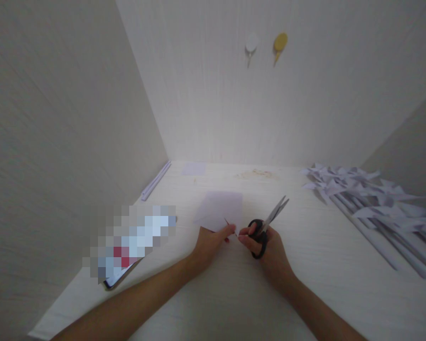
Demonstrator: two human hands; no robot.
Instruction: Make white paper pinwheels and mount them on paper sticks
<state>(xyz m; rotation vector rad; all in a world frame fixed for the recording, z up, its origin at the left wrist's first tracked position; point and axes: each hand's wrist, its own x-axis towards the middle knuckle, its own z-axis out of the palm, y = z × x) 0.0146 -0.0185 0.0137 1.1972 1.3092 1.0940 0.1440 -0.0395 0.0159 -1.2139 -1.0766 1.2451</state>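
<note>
Head cam — left hand (pixel 209 244) pinching a thin stick (pixel 227 221), right hand (pixel 273 252) carrying scissors (pixel 269 220) by the loops
The stick's showing by the paper sheet's (pixel 220 207) near edge; right fingertips are sitting near its end, can't tell if they're gripping it — worth keeping those slightly parted blades pointing away while steadying the stick.

Silver-and-black loop-handled scissors (pixel 266 226): blades looked metal, dull sheen; handles matt, plastic-looking. Pale lilac four-sided paper sheet (pixel 220 207) looked smooth, matt. White folded-paper pinwheels (pixel 369 190), right edge of white streaky-grained tabletop (pixel 213 308), were matt.
</note>
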